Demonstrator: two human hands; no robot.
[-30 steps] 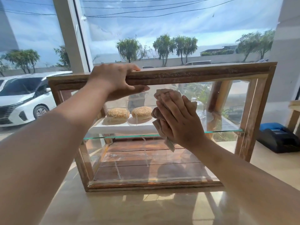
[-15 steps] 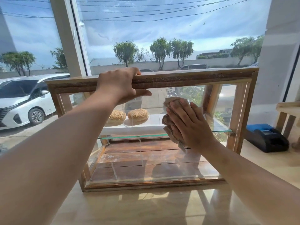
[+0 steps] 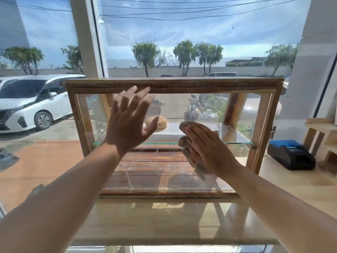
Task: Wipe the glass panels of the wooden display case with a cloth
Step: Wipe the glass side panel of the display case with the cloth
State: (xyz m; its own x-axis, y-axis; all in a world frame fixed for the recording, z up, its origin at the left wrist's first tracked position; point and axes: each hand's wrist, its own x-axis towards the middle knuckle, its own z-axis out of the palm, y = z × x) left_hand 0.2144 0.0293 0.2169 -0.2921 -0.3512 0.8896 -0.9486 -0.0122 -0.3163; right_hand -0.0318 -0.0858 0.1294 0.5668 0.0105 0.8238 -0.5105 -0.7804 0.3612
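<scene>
Left hand (image 3: 130,121) now off the case's top rail (image 3: 173,84), fingers spread; right hand (image 3: 209,147) flat on cloth (image 3: 186,141) against glass (image 3: 182,176)

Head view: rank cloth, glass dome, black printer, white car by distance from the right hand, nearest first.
From the right hand:
1. cloth, under its palm
2. glass dome, just behind, inside the case
3. black printer, off to the right on the counter
4. white car, far left, outside

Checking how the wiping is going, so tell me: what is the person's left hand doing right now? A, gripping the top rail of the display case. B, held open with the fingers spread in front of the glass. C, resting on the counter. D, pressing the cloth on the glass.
B: the left hand is open, fingers spread before the display case, gripping nothing; the right hand presses the cloth.
</scene>
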